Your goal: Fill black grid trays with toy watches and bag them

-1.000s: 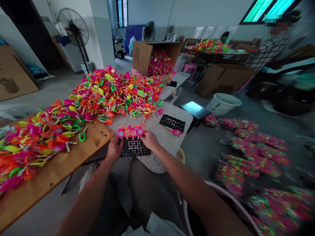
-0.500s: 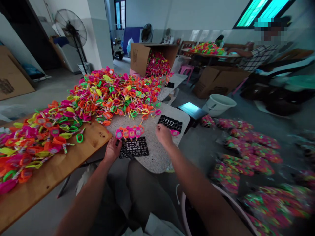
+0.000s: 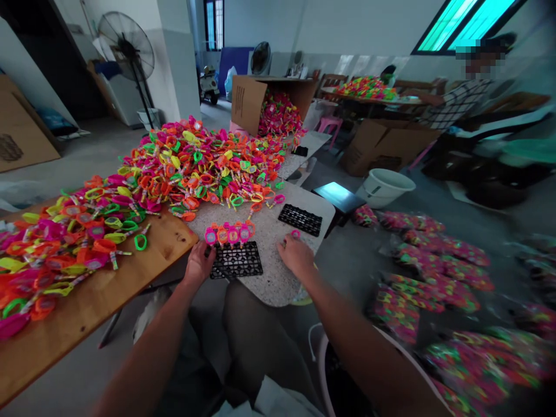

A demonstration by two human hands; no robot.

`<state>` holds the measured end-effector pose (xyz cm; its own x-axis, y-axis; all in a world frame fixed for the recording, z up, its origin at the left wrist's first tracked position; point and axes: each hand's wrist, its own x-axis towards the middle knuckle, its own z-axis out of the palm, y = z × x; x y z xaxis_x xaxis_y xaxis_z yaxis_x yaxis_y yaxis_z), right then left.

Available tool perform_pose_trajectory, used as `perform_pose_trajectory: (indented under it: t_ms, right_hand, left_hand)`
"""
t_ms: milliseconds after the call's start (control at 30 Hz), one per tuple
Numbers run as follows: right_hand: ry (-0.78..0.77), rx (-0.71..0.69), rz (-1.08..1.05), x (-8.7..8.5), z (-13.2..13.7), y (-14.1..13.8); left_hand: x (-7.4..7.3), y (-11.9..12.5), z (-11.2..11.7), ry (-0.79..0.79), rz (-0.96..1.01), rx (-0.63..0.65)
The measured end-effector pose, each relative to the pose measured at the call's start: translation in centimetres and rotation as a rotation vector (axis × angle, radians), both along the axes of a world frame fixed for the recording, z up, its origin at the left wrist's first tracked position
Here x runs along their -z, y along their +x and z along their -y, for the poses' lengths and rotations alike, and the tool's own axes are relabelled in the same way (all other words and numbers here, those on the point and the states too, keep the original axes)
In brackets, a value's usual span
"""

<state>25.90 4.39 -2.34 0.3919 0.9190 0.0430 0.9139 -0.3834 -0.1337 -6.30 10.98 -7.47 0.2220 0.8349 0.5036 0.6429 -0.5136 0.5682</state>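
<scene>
My left hand (image 3: 199, 263) is closed on the left edge of a black grid tray (image 3: 237, 260) on the speckled tabletop. A row of several pink and orange toy watches (image 3: 233, 234) stands along the tray's far edge. To the right of the tray, my right hand (image 3: 297, 255) is closed, fingers pinched, low over the tabletop. A pink toy watch (image 3: 296, 233) shows just past its knuckles and appears to be in its grip, partly hidden. Beyond that hand lies a second black grid tray (image 3: 300, 219), with no watches visible on it.
A big heap of colourful toy watches (image 3: 204, 162) covers the table's far side and the wooden board (image 3: 108, 301). A tipped carton (image 3: 248, 105) stands behind. Bagged watches (image 3: 438, 255) lie on the floor at right, near a white bucket (image 3: 386, 188). Another person sits far right.
My right hand has come back from the second tray toward me, bringing the pink watch away from that tray's edge. My left hand and the near tray stay in place.
</scene>
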Motion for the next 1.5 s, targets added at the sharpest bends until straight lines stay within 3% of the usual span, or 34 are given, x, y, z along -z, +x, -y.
perform_pose_trajectory:
  t_ms: [233,333,533,667,1000,1167,1367,1500]
  right_hand:
    - [0.057,0.044,-0.125,0.1,0.6,-0.5]
    - [0.174,0.077,-0.422,0.3,0.0,-1.2]
    - [0.262,0.131,-1.271,0.2,-0.6,-2.9]
    - [0.279,0.138,-1.488,-0.2,-1.2,-3.7]
    - [0.167,-0.019,-1.3,0.4,-2.9,-6.3]
    - [0.13,-0.044,-1.034,-0.2,-2.4,-6.8]
    - [0.213,-0.078,-0.745,0.3,-2.0,-7.4]
    - [0.204,-0.053,-0.794,1.2,-2.3,-7.3]
  left_hand:
    - [-0.2,0.0,0.2,-0.022,0.005,0.008]
    - [-0.1,0.0,0.1,-0.017,0.004,0.003]
    - [0.1,0.0,0.0,-0.012,-0.007,0.002]
    - [0.1,0.0,0.0,-0.017,-0.021,-0.008]
    - [-0.2,0.1,0.1,-0.003,0.0,0.003]
    - [-0.3,0.1,0.2,-0.004,-0.004,0.011]
    - [-0.5,0.1,0.2,-0.001,-0.013,0.011]
    - [-0.4,0.1,0.2,0.002,-0.002,0.018]
